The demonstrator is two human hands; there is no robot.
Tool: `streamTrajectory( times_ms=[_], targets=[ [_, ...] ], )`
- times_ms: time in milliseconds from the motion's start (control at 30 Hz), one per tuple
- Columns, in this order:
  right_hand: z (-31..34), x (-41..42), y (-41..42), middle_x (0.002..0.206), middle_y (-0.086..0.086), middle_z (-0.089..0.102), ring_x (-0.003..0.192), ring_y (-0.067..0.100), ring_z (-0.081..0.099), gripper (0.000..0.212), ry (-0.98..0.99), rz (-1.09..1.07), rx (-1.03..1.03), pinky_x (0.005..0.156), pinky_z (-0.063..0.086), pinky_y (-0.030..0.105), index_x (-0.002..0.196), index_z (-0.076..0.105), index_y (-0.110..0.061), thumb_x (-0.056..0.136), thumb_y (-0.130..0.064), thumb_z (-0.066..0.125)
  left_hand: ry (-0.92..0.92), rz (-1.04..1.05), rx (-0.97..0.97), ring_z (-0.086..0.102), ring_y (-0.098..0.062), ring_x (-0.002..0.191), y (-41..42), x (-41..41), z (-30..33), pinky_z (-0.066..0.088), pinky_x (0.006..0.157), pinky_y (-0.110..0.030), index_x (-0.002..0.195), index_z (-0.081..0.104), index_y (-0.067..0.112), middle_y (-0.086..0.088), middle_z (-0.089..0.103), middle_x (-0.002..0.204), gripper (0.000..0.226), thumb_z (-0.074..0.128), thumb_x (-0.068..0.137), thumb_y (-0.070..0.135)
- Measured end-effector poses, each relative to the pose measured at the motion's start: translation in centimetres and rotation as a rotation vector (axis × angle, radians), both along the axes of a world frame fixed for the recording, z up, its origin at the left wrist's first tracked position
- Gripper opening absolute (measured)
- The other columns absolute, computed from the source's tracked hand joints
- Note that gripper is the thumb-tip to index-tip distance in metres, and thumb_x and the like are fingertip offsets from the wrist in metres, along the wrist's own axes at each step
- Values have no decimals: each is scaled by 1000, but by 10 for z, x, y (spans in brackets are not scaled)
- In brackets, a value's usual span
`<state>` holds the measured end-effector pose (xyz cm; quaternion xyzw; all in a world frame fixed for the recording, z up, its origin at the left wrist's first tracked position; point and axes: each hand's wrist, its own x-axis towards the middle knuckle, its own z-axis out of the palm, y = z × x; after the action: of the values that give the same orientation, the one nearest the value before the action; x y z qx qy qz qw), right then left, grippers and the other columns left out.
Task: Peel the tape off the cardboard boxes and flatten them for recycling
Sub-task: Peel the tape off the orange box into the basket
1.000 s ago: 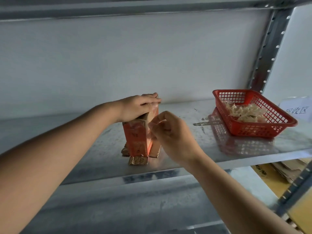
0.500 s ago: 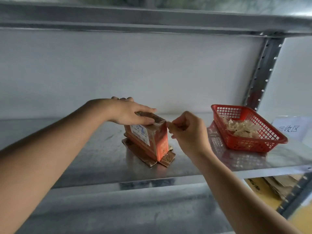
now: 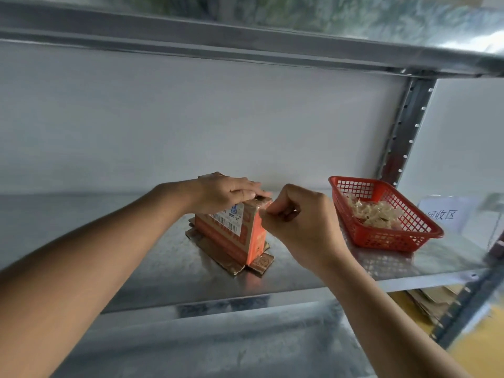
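Box (image 3: 231,236) upright on shelf (image 3: 163,268), bottom flaps splayed; left hand (image 3: 226,192) presses flat on top; right hand (image 3: 297,214) pinches tape at top corner; peeling underway, flattening left; basket (image 3: 387,241) holds tape scraps.

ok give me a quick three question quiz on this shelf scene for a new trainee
1. True or false: the orange cardboard box is already flattened.
2. Which hand presses down on the top of the box?
A. left hand
B. right hand
C. neither
3. Fill in: the peeled tape scraps lie in the red ____, to the right of the box.

Key
1. False. It stands upright on the metal shelf, its bottom flaps splayed out.
2. A. The left hand rests on top; the right pinches at the box's upper right corner.
3. basket
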<state>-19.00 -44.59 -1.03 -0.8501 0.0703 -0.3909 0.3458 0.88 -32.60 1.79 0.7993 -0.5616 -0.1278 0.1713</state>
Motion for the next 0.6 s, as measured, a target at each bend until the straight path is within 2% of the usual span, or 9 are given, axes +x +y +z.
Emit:
streamTrajectory(
  times_ms=[67, 167, 233, 267, 300, 367, 400, 500, 600],
  targets=[
    [3, -8, 1, 66, -12, 70, 59, 7, 67, 24, 34, 64, -27, 57, 56, 28, 68, 68, -21, 77, -4, 82, 24, 12, -20, 14, 6, 152, -2, 2, -2, 10, 129, -49, 121, 48, 80, 38, 32, 156, 32, 38, 108, 53],
    [7, -16, -1, 68, 0, 72, 59, 19, 71, 19, 18, 185, 113, 61, 61, 43, 76, 68, -12, 82, -1, 82, 19, 4, -21, 16, 3, 153, 0, 2, -3, 11, 128, -49, 124, 47, 79, 38, 31, 157, 32, 38, 107, 54],
    [9, -18, 3, 71, 8, 71, 60, 29, 71, 17, 12, 312, 194, 60, 62, 46, 84, 67, -8, 83, 3, 81, 29, 5, -24, 19, 1, 153, 1, 1, -1, 14, 129, -45, 118, 41, 86, 41, 28, 153, 33, 38, 106, 54],
    [10, -18, 5, 73, 11, 70, 62, 33, 70, 17, 20, 378, 226, 62, 63, 48, 89, 68, -6, 84, 4, 80, 31, 14, -18, 21, 0, 153, 1, 0, 0, 15, 129, -43, 121, 39, 83, 43, 27, 147, 34, 38, 106, 53],
    [11, -18, 8, 75, 13, 70, 65, 37, 70, 18, 37, 425, 238, 64, 64, 49, 95, 69, -6, 84, 4, 80, 24, 26, -18, 22, -1, 153, 0, -1, 0, 16, 129, -41, 133, 39, 74, 42, 26, 143, 36, 38, 106, 50],
    [13, -13, 7, 78, 13, 72, 66, 35, 70, 19, 78, 428, 212, 66, 64, 44, 102, 72, -7, 86, 2, 79, 15, 33, -42, 24, -2, 153, 1, 0, -2, 16, 128, -38, 147, 43, 55, 37, 30, 148, 40, 38, 108, 47],
    [13, -10, 3, 78, 10, 74, 66, 29, 72, 19, 81, 376, 197, 66, 63, 37, 103, 73, -8, 86, 0, 79, 27, 38, -57, 24, -1, 152, 3, 1, -4, 15, 128, -36, 148, 44, 52, 33, 32, 154, 41, 38, 108, 48],
    [11, 4, -17, 77, -6, 77, 65, 11, 74, 12, 34, 82, 139, 59, 55, 18, 97, 78, -13, 86, -8, 81, 55, 0, -71, 23, 0, 152, 9, 2, -6, 17, 125, -37, 136, 47, 69, 31, 33, 159, 35, 36, 103, 62],
    [3, 20, -28, 85, -11, 77, 64, 3, 73, 9, 36, -80, 99, 54, 52, 14, 94, 81, -18, 85, -18, 84, 76, -6, -92, 30, -2, 149, 7, 1, -6, 22, 125, -42, 125, 55, 71, 31, 38, 156, 36, 36, 95, 67]
  ],
)
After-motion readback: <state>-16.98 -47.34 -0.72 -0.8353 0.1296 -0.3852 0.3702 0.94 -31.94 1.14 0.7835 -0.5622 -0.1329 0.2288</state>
